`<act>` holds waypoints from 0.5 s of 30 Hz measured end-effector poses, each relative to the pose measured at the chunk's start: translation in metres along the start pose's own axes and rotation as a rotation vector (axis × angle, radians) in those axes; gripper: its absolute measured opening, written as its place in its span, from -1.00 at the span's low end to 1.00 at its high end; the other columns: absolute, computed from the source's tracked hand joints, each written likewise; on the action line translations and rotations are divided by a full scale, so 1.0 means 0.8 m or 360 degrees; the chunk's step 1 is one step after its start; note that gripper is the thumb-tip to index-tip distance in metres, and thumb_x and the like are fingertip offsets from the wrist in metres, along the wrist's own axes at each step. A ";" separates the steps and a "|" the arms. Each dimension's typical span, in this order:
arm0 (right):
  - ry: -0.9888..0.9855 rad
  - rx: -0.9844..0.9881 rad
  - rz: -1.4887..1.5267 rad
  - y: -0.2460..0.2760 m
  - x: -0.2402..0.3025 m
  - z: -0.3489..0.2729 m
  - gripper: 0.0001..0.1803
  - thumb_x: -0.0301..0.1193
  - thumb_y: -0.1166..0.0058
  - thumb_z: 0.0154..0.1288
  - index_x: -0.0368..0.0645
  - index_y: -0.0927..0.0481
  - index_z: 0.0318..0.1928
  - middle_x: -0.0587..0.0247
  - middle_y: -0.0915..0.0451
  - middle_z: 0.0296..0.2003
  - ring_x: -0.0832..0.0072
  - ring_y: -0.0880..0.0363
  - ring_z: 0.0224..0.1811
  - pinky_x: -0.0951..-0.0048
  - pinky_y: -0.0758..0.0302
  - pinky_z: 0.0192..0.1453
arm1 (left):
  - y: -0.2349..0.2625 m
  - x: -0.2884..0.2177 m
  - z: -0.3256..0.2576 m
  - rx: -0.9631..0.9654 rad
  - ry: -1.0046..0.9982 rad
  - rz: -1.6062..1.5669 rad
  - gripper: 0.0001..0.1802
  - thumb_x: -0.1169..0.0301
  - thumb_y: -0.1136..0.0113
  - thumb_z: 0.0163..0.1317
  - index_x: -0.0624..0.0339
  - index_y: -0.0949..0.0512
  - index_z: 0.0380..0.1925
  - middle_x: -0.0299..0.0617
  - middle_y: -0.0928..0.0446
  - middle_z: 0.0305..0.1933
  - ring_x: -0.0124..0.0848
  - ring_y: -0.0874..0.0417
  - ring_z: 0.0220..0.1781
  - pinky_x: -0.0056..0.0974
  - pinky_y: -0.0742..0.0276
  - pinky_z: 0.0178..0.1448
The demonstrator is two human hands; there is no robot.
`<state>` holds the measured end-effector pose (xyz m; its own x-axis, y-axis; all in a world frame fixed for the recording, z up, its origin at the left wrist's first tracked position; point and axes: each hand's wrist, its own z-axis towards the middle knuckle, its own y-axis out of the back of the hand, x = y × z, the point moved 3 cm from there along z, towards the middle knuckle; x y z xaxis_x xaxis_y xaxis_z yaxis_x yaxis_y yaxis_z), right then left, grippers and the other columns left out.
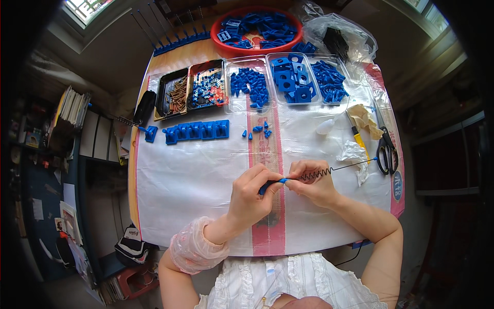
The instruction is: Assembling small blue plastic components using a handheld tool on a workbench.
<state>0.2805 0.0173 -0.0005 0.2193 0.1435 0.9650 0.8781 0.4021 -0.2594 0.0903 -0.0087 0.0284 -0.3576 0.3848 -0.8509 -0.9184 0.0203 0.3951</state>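
Over the near middle of the table, my left hand is closed on a small blue plastic part. Right beside it, my right hand pinches a black coil spring at the end toward the blue part. My fingertips meet there and hide the joint. From the coil a thin straight wire runs right to a small blue tip. Beyond my hands lie several loose blue cone-shaped pieces. To their left stands a row of blue square bases, with a separate blue base bearing a spring wire.
Along the back stand a tray of brown screws, a tray of small nuts and clear boxes of blue parts. Behind them sits a red basin. Black scissors, a yellow cutter and crumpled paper lie right.
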 end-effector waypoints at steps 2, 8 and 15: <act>0.0007 0.0002 0.0009 0.000 0.000 0.000 -0.89 -0.68 -0.38 0.29 -0.33 -0.67 -0.30 0.32 -0.65 -0.33 0.72 -0.56 -0.34 0.64 -0.43 -0.32 | 0.000 0.000 0.000 0.0003 0.0002 -0.0003 -0.84 0.62 -0.46 0.15 0.27 -0.69 -0.27 -0.11 -0.54 -0.38 -0.15 -0.59 -0.41 -0.14 -0.46 -0.35; 0.0007 0.0003 -0.0003 0.000 -0.002 0.000 -0.89 -0.68 -0.38 0.29 -0.32 -0.67 -0.30 0.32 -0.65 -0.32 0.73 -0.55 -0.32 0.64 -0.43 -0.31 | 0.000 0.000 0.000 -0.0006 -0.0009 -0.0011 -0.84 0.63 -0.46 0.15 0.28 -0.69 -0.27 -0.11 -0.55 -0.38 -0.15 -0.60 -0.41 -0.15 -0.47 -0.35; 0.0006 0.0003 0.0019 0.001 -0.003 0.000 -0.89 -0.68 -0.38 0.29 -0.33 -0.66 -0.30 0.32 -0.64 -0.33 0.73 -0.54 -0.32 0.64 -0.42 -0.31 | 0.000 0.000 0.000 0.0005 -0.0017 0.0002 -0.83 0.63 -0.46 0.14 0.28 -0.69 -0.27 -0.10 -0.55 -0.37 -0.15 -0.61 -0.40 -0.14 -0.48 -0.34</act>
<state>0.2805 0.0170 -0.0027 0.2311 0.1449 0.9621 0.8746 0.4022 -0.2707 0.0899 -0.0084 0.0284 -0.3572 0.3947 -0.8465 -0.9172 0.0228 0.3977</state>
